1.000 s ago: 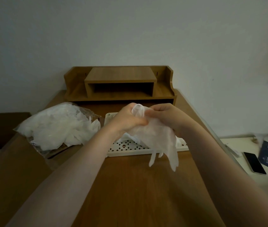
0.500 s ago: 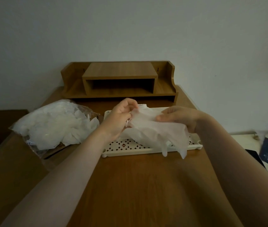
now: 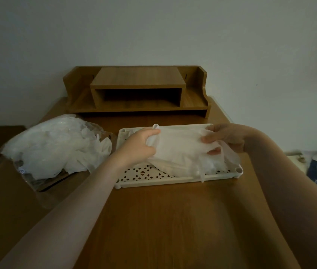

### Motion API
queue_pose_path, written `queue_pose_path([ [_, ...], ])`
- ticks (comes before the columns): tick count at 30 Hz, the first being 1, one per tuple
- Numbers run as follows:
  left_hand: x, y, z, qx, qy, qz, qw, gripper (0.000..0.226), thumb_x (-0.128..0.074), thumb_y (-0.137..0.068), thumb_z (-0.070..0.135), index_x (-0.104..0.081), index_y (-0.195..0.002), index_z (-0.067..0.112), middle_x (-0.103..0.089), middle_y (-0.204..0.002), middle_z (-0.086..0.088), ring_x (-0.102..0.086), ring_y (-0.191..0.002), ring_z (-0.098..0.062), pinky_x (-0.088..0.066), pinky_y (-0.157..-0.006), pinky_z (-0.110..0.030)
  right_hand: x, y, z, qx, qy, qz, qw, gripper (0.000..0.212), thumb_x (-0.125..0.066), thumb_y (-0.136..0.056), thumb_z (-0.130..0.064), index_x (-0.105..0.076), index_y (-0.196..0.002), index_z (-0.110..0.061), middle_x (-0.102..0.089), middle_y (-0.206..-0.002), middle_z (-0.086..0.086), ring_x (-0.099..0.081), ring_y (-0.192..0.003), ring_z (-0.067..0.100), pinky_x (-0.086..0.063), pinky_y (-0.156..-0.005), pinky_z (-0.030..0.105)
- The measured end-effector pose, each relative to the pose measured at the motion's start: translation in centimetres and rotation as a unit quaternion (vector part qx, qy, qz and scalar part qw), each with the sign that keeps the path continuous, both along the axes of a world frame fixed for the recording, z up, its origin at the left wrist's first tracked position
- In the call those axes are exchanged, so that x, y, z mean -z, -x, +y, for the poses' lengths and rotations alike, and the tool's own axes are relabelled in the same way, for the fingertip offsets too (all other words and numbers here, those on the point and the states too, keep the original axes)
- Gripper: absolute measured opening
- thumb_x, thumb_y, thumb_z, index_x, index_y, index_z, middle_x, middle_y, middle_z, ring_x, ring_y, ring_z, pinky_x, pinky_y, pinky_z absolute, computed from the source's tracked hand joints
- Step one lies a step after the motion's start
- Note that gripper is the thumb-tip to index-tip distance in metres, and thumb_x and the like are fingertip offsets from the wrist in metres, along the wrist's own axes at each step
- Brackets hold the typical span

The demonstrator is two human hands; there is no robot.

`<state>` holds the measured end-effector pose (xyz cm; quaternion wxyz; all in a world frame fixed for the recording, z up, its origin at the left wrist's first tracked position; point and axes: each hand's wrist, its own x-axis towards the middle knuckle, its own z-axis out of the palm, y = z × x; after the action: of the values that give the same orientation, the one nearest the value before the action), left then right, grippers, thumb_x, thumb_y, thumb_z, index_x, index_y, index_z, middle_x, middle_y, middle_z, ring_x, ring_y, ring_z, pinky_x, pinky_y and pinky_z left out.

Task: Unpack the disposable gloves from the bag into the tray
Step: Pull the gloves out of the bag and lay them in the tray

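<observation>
head view: glove (image 3: 180,146) between both hands' grip

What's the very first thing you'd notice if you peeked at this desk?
Two bare hands, the left hand and the right hand, hold a thin white glove stretched out over the white tray in the middle of the wooden desk. To the left lies a puffy clear bag stuffed with more gloves, and a wooden shelf sits at the back.
</observation>
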<state>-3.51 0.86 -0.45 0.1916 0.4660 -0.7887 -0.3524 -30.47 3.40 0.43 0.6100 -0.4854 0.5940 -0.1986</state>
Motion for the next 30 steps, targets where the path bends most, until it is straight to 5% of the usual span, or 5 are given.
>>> queue_pose_path([
  [4,0.4,-0.1,-1.1,0.021,0.047,-0.082,0.995,0.062,-0.049,-0.088,0.001,-0.036,-0.144,0.024,-0.026,-0.154,0.002,-0.056,-0.101,-0.017,-0.041,-0.061,-0.005,0.1,-0.9,-0.2,0.071,0.074,0.194,0.976,0.022,-0.068,-0.086,-0.027,-0.069,-0.103,-0.014,-0.071,-0.104,0.009,-0.068,-0.096,0.027,-0.052,-0.092,0.046],
  [15,0.8,0.1,-2.3,0.013,0.093,-0.194,0.977,0.073,-0.053,-0.086,0.003,-0.021,-0.149,0.016,-0.014,-0.157,-0.001,-0.019,-0.142,-0.019,-0.027,-0.106,-0.026,0.5,-2.9,-1.6,0.110,0.238,0.412,0.873,0.017,-0.065,-0.087,-0.031,-0.061,-0.093,-0.015,-0.063,-0.095,0.006,-0.054,-0.079,0.018,-0.041,-0.069,0.027],
  [22,0.4,0.2,-1.5,-0.038,0.165,-0.217,0.961,0.062,-0.054,-0.088,0.024,-0.033,-0.145,0.018,-0.002,-0.159,0.000,-0.005,-0.144,-0.025,-0.022,-0.112,-0.044,-0.2,-5.5,-0.1,0.087,0.340,0.521,0.778,0.055,-0.056,-0.092,-0.040,-0.040,-0.139,-0.019,-0.039,-0.145,0.007,-0.033,-0.134,0.029,-0.030,-0.111,0.044],
  [27,1.6,3.1,-0.8,0.098,0.203,-0.169,0.959,0.054,-0.035,-0.099,0.015,-0.016,-0.150,0.013,0.000,-0.160,0.002,0.004,-0.145,-0.013,-0.002,-0.118,-0.033,2.5,-10.3,0.0,-0.102,0.330,0.479,0.807,0.078,-0.046,-0.092,-0.052,-0.014,-0.151,-0.012,-0.014,-0.159,0.006,-0.009,-0.146,0.022,-0.005,-0.118,0.038],
  [30,4.4,2.8,-2.0,0.102,0.158,-0.286,0.940,0.060,-0.022,-0.102,0.042,-0.006,-0.151,0.013,-0.002,-0.160,-0.005,-0.001,-0.146,-0.017,-0.002,-0.119,-0.035,5.4,-9.6,-0.3,-0.128,0.230,0.526,0.809,0.100,-0.036,-0.081,-0.076,0.003,-0.152,-0.017,0.005,-0.160,0.004,0.011,-0.146,0.025,0.014,-0.113,0.049],
])
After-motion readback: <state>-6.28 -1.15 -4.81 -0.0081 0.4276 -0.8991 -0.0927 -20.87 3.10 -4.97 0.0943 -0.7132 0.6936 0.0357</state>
